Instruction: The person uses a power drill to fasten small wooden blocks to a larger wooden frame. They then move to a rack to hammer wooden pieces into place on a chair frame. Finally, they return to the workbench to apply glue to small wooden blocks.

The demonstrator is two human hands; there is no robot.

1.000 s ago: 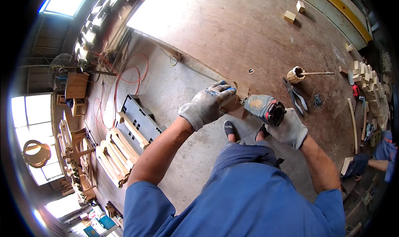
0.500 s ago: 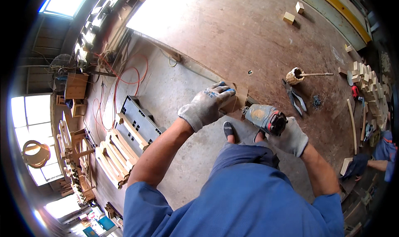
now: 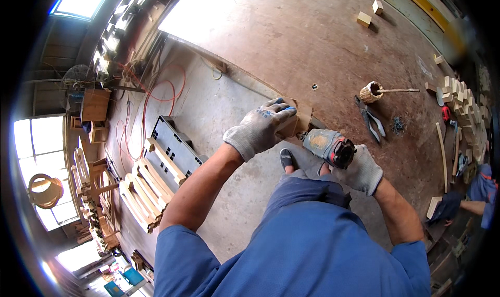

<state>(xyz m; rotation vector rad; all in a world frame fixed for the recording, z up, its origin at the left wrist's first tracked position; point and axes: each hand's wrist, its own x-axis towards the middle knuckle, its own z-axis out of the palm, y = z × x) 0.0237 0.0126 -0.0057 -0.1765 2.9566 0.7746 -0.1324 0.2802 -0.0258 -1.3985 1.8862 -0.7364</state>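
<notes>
While the gloved left hand (image 3: 260, 127) pins a small tan wooden piece (image 3: 301, 121) at the brown workbench edge (image 3: 245, 78), the gloved right hand (image 3: 359, 169) grips a grey handheld power tool (image 3: 329, 147) against it. Probably sanding or trimming; contact point is unclear. Next calls for steady pressure along the edge.

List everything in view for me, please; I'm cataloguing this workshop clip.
small flat wooden piece: one, tan, at the table edge under the left hand
grey handheld power tool: one, grey with red end, in the right hand
large brown wooden worktable: one, brown, upper centre
small wooden blocks: two, pale, far table end
pliers: one, dark, right of table
red hose: one, floor left
left hand: grey glove, on the wooden piece
right hand: grey glove, gripping the tool
</notes>
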